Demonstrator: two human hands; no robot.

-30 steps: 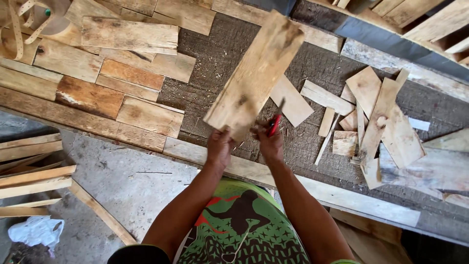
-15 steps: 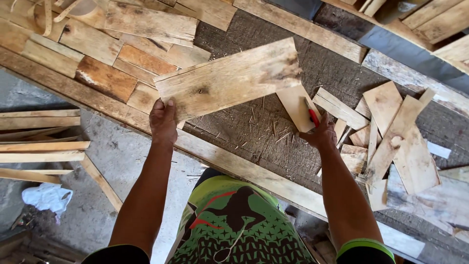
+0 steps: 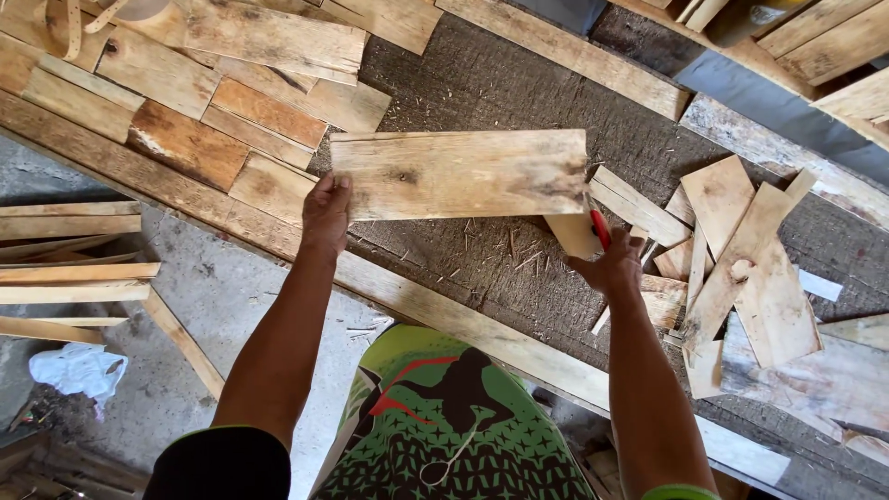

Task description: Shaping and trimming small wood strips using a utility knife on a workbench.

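Plank (image 3: pixel 460 173) btwn hands; board stack (image 3: pixel 213 102) left, scraps (image 3: pixel 741 250) right.

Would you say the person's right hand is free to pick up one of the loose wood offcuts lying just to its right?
Probably not at once: the right hand already holds a red tool and props the plank. The offcuts lie close, with nothing between.
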